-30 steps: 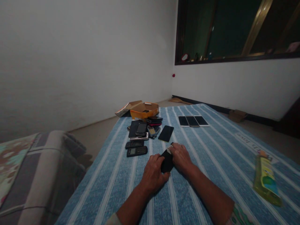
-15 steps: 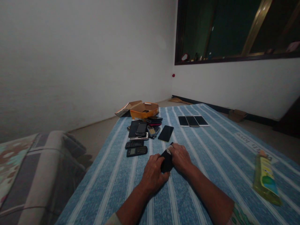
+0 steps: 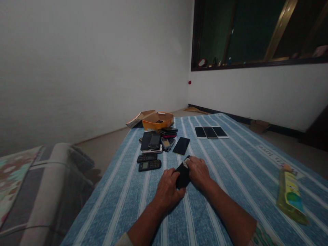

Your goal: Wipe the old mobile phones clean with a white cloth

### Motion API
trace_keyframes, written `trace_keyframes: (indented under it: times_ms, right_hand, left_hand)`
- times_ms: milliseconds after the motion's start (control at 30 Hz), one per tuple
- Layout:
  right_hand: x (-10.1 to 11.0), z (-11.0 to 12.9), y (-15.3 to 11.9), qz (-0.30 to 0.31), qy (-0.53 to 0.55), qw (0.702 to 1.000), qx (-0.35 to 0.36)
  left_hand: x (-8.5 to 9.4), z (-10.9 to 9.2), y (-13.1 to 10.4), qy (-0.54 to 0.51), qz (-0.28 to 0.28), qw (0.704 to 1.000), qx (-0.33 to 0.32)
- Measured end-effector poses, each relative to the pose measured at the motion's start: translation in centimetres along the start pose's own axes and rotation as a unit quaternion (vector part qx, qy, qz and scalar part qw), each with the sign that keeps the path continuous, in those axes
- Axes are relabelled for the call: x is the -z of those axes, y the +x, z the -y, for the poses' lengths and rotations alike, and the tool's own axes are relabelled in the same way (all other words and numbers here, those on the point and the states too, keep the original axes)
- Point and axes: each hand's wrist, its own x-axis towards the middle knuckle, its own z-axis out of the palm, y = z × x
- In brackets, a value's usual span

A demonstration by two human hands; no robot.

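Observation:
A black smartphone (image 3: 182, 176) lies on the blue striped cloth, tilted away to the right. My left hand (image 3: 167, 188) grips its left side and near end, with the thumb along the bottom edge. On the phone's upper right part rests my right hand (image 3: 198, 171), its fingers closed over a small whitish wad (image 3: 186, 162), perhaps tissue or cloth. Just beyond lies another dark smartphone (image 3: 181, 146). To the left of my hands sit two black keypad phones (image 3: 150, 165), one behind the other.
Several more phones (image 3: 151, 140) are piled at the left, before an open orange box (image 3: 157, 125). Three smartphones (image 3: 210, 132) lie in a row at the far right. A bottle of yellow-green liquid (image 3: 291, 196) lies near the right edge of the striped cloth (image 3: 230, 212).
My right hand has shifted very slightly over the phone with the whitish wad. My left hand keeps its hold, and the other things stay where they were.

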Motion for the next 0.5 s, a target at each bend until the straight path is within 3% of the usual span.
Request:
trace_keyframes:
  times_ms: [333, 500]
  right_hand:
    - [0.0, 1.8, -0.8, 0.019, 0.015, 0.998, 0.066]
    - [0.1, 0.2, 0.0, 0.01, 0.009, 1.0, 0.02]
  left_hand:
    - [0.5, -0.7, 0.3, 0.005, 0.009, 1.0, -0.006]
    - [0.1, -0.2, 0.1, 0.011, 0.01, 1.0, -0.004]
